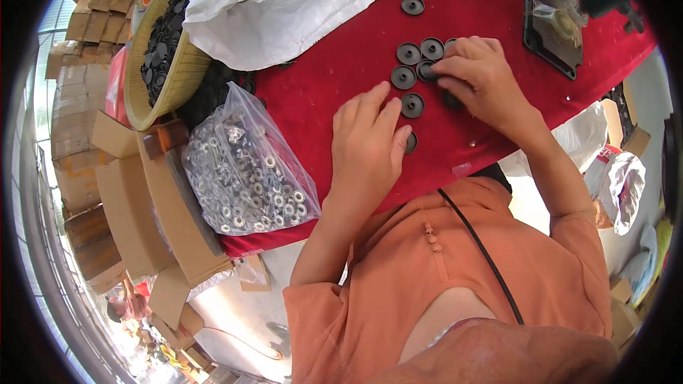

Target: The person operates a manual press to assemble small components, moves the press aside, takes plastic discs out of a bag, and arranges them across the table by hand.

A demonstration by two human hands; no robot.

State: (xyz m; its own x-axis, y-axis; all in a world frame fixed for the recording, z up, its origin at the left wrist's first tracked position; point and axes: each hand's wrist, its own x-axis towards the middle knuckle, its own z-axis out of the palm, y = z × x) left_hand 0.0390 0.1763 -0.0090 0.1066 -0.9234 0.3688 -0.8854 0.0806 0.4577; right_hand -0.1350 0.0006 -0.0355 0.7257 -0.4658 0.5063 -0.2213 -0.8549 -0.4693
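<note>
Touching black discs (424, 71) with right hand (478, 77), illegible red print (607, 156) on bag (629, 188)

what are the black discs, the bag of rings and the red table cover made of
Black discs: probably moulded plastic, satin, with soft highlights and uniform colour. Bag: likely glossy plastic film, see-through and creased. Red table cover: apparently matte fabric, without sharp reflections; weave not discernible.

Orange short-sleeved top (377, 277), small buttons (431, 239)
</note>
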